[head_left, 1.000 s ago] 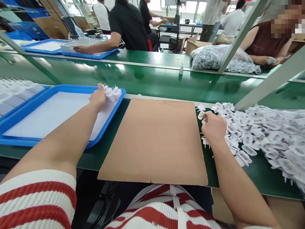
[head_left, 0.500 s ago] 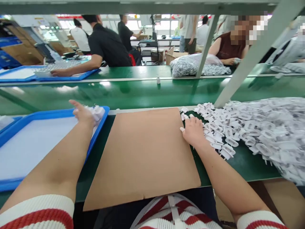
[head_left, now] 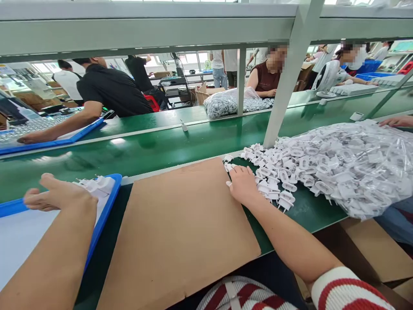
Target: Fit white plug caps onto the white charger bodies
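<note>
My left hand point(head_left: 61, 193) is over the far part of a blue tray point(head_left: 106, 215) with a white lining, fingers apart and holding nothing visible. Just right of it, white plug housings point(head_left: 100, 185) with metal pins lie together in the tray's far right corner. My right hand point(head_left: 243, 185) rests palm down at the far right edge of a brown cardboard sheet point(head_left: 180, 232), fingers stretched out. Its fingertips reach loose white plug housings point(head_left: 266, 187), and the thumb tip looks white, as if covered. Whether the fingertips touch a piece is unclear.
A clear plastic bag point(head_left: 361, 168) full of white housings lies to the right, another person's hand point(head_left: 398, 121) at it. A slanted metal post point(head_left: 280, 86) rises behind the loose pieces. Beyond runs a green conveyor belt point(head_left: 155, 148), with co-workers on its far side.
The view has swung right, bringing a fan and another person's hand into sight. My left hand has moved left off the white housings, its fingers spreading. My right hand stays by the cardboard's edge.
</note>
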The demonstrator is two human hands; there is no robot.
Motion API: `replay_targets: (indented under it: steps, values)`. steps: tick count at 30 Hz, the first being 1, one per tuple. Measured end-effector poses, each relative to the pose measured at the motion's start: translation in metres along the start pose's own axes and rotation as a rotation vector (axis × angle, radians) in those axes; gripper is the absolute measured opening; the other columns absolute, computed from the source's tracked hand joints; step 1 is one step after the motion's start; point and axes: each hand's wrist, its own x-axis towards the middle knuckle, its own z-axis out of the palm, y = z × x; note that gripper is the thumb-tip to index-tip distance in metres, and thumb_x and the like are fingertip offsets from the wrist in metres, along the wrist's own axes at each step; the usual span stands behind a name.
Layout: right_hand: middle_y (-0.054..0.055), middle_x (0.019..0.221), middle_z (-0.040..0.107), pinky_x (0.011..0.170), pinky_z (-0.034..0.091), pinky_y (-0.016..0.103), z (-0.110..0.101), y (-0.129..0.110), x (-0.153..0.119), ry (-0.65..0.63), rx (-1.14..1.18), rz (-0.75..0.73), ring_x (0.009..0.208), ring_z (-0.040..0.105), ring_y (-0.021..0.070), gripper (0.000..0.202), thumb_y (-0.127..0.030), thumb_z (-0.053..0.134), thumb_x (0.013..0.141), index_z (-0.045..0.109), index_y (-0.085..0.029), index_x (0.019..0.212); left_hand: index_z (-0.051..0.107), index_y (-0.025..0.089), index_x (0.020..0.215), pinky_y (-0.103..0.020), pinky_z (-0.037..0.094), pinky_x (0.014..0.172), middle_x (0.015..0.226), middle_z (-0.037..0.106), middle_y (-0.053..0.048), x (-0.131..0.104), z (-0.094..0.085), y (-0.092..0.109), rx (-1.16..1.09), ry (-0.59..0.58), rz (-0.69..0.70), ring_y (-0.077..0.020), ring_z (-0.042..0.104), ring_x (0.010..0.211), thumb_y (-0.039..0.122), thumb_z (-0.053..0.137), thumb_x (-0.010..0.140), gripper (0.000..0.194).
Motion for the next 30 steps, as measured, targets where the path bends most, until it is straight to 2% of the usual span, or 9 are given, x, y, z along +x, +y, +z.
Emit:
replay_targets:
  steps: [2, 3, 7, 9, 12, 17, 21, 25, 30]
  values:
    - [0.019, 0.141, 0.060, 0.121, 0.029, 0.056, -0.002, -0.002, -0.002, 0.018, 0.019, -0.010, 0.137, 0.048, 0.0349, 0.032, -0.019, 0.054, 0.094, 0.064, -0.015, 0.124, 0.024, 0.028, 0.119, -0.054, 0.022, 0.121, 0.147, 0.029, -0.012, -0.019, 0.012, 0.019, -0.064, 0.185, 0.042, -0.0292, 0.027, 0.146, 0.041, 0.030, 0.087, 0.034]
    - [0.019, 0.141, 0.060, 0.122, 0.028, 0.056, -0.003, -0.003, -0.002, 0.026, 0.028, -0.013, 0.139, 0.046, 0.0346, 0.032, -0.019, 0.054, 0.094, 0.064, -0.015, 0.124, 0.024, 0.026, 0.121, -0.050, 0.024, 0.122, 0.149, 0.029, -0.013, -0.034, 0.021, 0.029, -0.102, 0.171, 0.101, -0.0266, 0.031, 0.145, 0.037, 0.033, 0.087, 0.037]
    - [0.020, 0.140, 0.060, 0.124, 0.026, 0.054, -0.007, -0.005, -0.005, 0.074, 0.055, -0.002, 0.140, 0.045, 0.0341, 0.032, -0.018, 0.055, 0.092, 0.065, -0.012, 0.122, 0.029, 0.026, 0.136, -0.047, 0.029, 0.125, 0.152, 0.038, -0.013, -0.129, 0.071, 0.045, -0.148, -0.417, 0.355, -0.0258, 0.038, 0.147, 0.044, 0.045, 0.093, 0.049]
    - [0.021, 0.139, 0.059, 0.124, 0.026, 0.052, -0.009, -0.006, -0.004, 0.104, 0.057, 0.020, 0.138, 0.046, 0.0339, 0.033, -0.017, 0.056, 0.091, 0.065, -0.010, 0.122, 0.042, 0.030, 0.136, -0.044, 0.034, 0.124, 0.153, 0.046, -0.009, -0.178, 0.094, 0.032, -0.121, -0.678, 0.457, -0.0253, 0.043, 0.146, 0.052, 0.052, 0.096, 0.047]
    - [0.019, 0.132, 0.062, 0.121, 0.031, 0.048, -0.015, -0.006, -0.002, 0.127, 0.051, 0.049, 0.132, 0.051, 0.0324, 0.033, -0.014, 0.055, 0.088, 0.067, -0.010, 0.118, 0.046, 0.026, 0.141, -0.053, 0.021, 0.130, 0.164, 0.035, -0.015, -0.224, 0.116, 0.002, -0.028, -0.922, 0.572, -0.0315, 0.026, 0.157, 0.061, 0.049, 0.097, 0.056]
    - [0.019, 0.135, 0.061, 0.115, 0.039, 0.046, -0.034, 0.006, -0.025, 0.097, 0.042, 0.032, 0.132, 0.052, 0.0319, 0.040, -0.025, 0.058, 0.092, 0.062, -0.011, 0.130, 0.053, 0.022, 0.141, -0.057, 0.021, 0.130, 0.159, 0.046, -0.016, -0.228, 0.122, -0.030, 0.036, -1.100, 0.663, -0.0331, 0.027, 0.158, 0.062, 0.046, 0.099, 0.058]
    - [0.023, 0.157, 0.044, 0.125, 0.011, 0.069, -0.036, 0.034, -0.081, 0.058, -0.047, 0.021, 0.156, 0.019, 0.0465, 0.065, -0.049, 0.063, 0.093, 0.052, -0.013, 0.146, 0.054, 0.022, 0.141, -0.057, 0.024, 0.130, 0.157, 0.049, -0.016, -0.223, 0.122, -0.034, 0.042, -1.128, 0.696, -0.0343, 0.032, 0.155, 0.063, 0.046, 0.100, 0.058]
    - [0.026, 0.161, 0.035, 0.123, 0.005, 0.074, -0.017, 0.063, -0.123, -0.045, -0.084, 0.346, 0.157, 0.004, 0.0539, 0.082, -0.072, 0.062, 0.085, 0.055, -0.011, 0.139, 0.058, 0.022, 0.137, -0.059, 0.026, 0.128, 0.153, 0.053, -0.016, -0.226, 0.127, -0.033, 0.024, -1.141, 0.718, -0.0364, 0.037, 0.152, 0.064, 0.044, 0.101, 0.058]
    - [0.029, 0.160, 0.035, 0.125, 0.017, 0.064, 0.007, 0.067, -0.116, -0.012, 0.023, 0.491, 0.159, 0.000, 0.0474, 0.089, -0.075, 0.064, 0.081, 0.052, -0.009, 0.141, 0.058, 0.019, 0.138, -0.058, 0.028, 0.127, 0.154, 0.052, -0.016, -0.226, 0.127, -0.031, 0.043, -1.172, 0.744, -0.0361, 0.039, 0.150, 0.065, 0.038, 0.102, 0.062]
